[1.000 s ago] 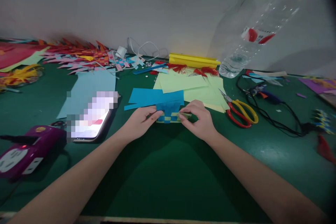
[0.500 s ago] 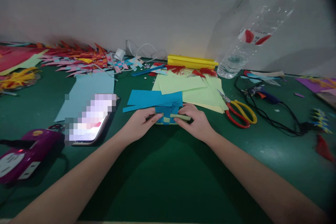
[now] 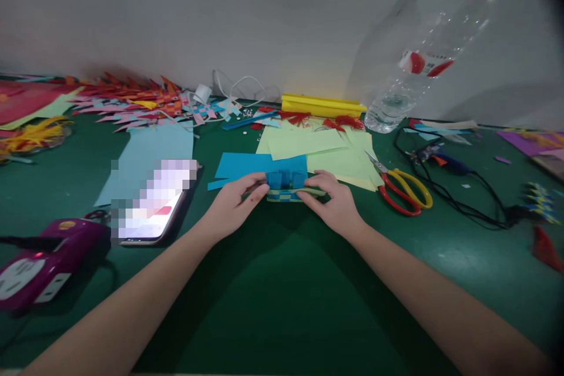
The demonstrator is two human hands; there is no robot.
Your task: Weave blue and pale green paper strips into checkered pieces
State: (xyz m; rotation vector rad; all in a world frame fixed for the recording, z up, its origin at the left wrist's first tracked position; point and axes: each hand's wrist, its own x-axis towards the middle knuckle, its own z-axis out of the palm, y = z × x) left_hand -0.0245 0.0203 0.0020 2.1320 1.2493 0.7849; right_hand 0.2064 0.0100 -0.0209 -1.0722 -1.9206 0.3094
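Head view shows two bare hands at one small woven paper piece (image 3: 285,195), checked in blue and light green, which is at the middle of the green table (image 3: 282,294). The left hand (image 3: 235,202) has its thumb and fingers almost together, and between them it holds the left end of the piece. The right hand (image 3: 331,200) pinches the right end in a similar way, and a light green strip (image 3: 316,191) sticks out to the right from its grip. Between the hands, blue strips (image 3: 286,178) rise from the far side of the weave. Just behind lies blue paper (image 3: 244,164), and farther to the right are light green sheets (image 3: 346,158). Scissors (image 3: 404,189) with red and yellow handles lie to the right, apart from the right hand
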